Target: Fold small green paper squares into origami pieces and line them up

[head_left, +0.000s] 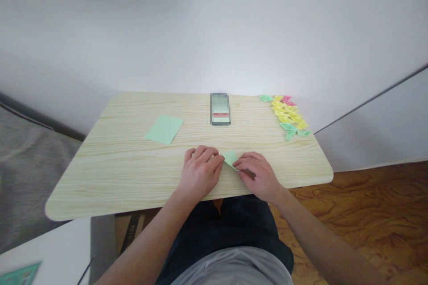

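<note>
Between my two hands, near the front edge of the table, is a small piece of green paper (230,157) with a straight edge along its lower side that looks folded. My left hand (202,169) grips the paper's left end, its fingers bent and pressed together. At the other end, my right hand (258,174) pinches the lower right part between thumb and fingers. Part of the paper is hidden under the fingers of both hands. A flat square green sheet (164,129) lies apart, to the left and farther back.
A phone (220,109) lies at the table's back middle. Several folded paper pieces in yellow (287,113), pink (288,100) and green (289,130) cluster at the right end. The wooden table (117,173) stands against a white wall. A white surface (50,249) is at lower left.
</note>
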